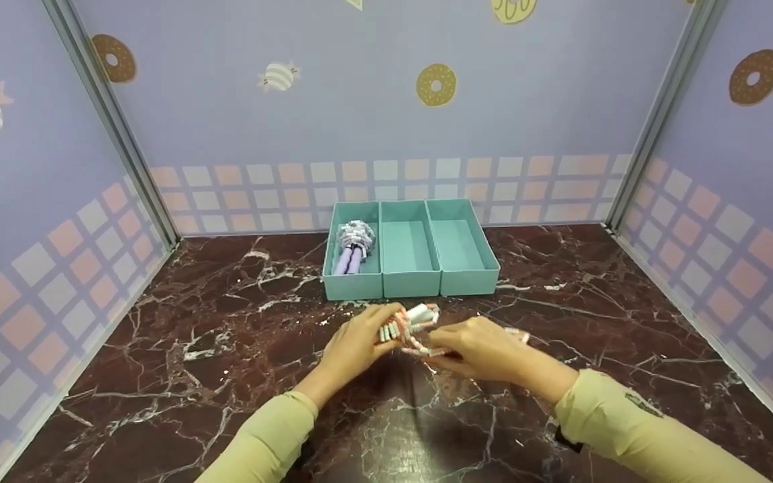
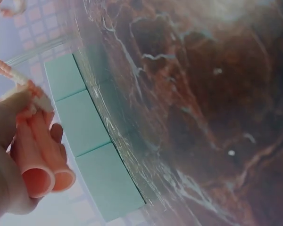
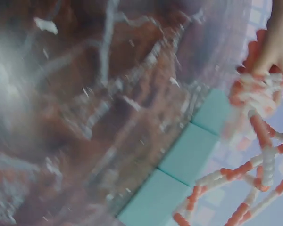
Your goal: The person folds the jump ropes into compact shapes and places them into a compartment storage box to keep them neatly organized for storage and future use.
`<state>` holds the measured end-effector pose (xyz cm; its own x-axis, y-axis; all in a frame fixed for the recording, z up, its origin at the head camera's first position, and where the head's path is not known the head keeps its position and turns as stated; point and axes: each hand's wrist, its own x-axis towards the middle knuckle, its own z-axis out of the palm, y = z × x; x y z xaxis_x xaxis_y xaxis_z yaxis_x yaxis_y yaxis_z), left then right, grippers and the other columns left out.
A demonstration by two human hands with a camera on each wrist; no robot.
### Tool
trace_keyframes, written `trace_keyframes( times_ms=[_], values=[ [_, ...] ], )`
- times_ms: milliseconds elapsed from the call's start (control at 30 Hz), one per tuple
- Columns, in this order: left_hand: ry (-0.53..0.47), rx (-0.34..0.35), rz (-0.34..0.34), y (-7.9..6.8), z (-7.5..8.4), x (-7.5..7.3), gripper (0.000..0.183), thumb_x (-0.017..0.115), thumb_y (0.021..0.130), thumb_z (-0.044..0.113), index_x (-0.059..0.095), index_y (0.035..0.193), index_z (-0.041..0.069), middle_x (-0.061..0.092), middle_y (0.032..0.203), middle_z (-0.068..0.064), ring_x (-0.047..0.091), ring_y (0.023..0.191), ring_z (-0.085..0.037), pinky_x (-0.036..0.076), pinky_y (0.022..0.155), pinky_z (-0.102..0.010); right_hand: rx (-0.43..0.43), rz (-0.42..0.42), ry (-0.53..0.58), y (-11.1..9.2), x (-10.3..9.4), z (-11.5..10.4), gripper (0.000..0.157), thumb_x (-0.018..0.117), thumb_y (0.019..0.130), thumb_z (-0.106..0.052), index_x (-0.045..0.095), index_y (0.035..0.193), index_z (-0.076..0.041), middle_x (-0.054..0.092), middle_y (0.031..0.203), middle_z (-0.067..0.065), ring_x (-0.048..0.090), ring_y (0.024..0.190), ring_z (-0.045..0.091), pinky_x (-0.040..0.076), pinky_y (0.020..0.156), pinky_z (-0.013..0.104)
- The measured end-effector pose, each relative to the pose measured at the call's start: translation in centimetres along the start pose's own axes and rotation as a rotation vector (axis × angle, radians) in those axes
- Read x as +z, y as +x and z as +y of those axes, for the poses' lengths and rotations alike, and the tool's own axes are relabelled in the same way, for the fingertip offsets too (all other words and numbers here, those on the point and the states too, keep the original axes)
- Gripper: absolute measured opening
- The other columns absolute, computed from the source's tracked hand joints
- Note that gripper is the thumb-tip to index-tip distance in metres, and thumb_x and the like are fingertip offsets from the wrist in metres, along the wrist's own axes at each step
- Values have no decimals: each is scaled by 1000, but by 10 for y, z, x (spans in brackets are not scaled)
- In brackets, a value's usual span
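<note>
My left hand (image 1: 351, 341) grips a pink-and-white beaded jump rope (image 1: 420, 314) just in front of the teal box. In the left wrist view, its two hollow pink handles (image 2: 40, 155) lie side by side within that hand. My right hand (image 1: 477, 347) pinches a beaded stretch of the same rope a little to the right. Loose loops of beaded cord (image 3: 240, 216) dangle near the right hand in the right wrist view. A purple-and-white beaded jump rope (image 1: 357, 235) lies bundled in the box's left compartment, its purple handles pointing toward me.
The teal box (image 1: 412, 285) has three compartments and stands near the back wall (image 1: 359, 127). Dark red marble-patterned tabletop (image 1: 212, 402) spreads around it, with small white specks. Patterned panels rise at the left, back and right.
</note>
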<state>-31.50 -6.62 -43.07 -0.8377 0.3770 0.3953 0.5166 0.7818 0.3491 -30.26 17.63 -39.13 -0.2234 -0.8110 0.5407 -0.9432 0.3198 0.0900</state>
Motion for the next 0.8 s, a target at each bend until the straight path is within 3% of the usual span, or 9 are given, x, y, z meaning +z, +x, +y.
trace_keyframes(
  times_ms=[133, 200, 400, 600, 800],
  values=[
    [2, 73, -98, -1, 5, 0, 61, 73, 84, 37, 53, 140, 24, 66, 121, -3, 69, 95, -26, 60, 79, -39, -35, -19, -80, 8, -11, 3, 17, 75, 85, -24, 62, 89, -14, 68, 77, -6, 49, 48, 6, 44, 46, 17],
    [2, 95, -132, -1, 7, -1, 62, 73, 84, 39, 52, 141, 24, 66, 122, -3, 69, 98, -25, 60, 82, -40, -48, -18, -120, 11, -14, 5, 18, 73, 87, -24, 57, 86, -14, 62, 73, -7, 44, 47, 6, 41, 43, 18],
    [3, 161, -212, -2, 16, -1, 62, 72, 83, 39, 53, 140, 24, 67, 117, 0, 69, 98, -21, 59, 83, -35, -54, 40, -168, 11, -12, 16, 18, 72, 86, -20, 55, 86, -13, 59, 73, -6, 44, 49, 7, 40, 43, 20],
    [-7, 242, -259, -5, 23, -1, 63, 74, 82, 38, 54, 140, 22, 67, 125, -1, 69, 104, -20, 58, 90, -34, 64, 80, -51, 5, -5, 30, 15, 72, 88, -22, 60, 89, -13, 68, 79, -5, 59, 58, 9, 51, 54, 23],
    [-60, 297, -252, -9, 28, 0, 50, 76, 80, 39, 62, 125, 19, 69, 120, -1, 69, 103, -17, 57, 92, -30, 192, 10, 18, 2, 1, 39, 15, 67, 93, -26, 59, 89, -14, 68, 77, -4, 60, 60, 12, 53, 57, 27]
  ],
)
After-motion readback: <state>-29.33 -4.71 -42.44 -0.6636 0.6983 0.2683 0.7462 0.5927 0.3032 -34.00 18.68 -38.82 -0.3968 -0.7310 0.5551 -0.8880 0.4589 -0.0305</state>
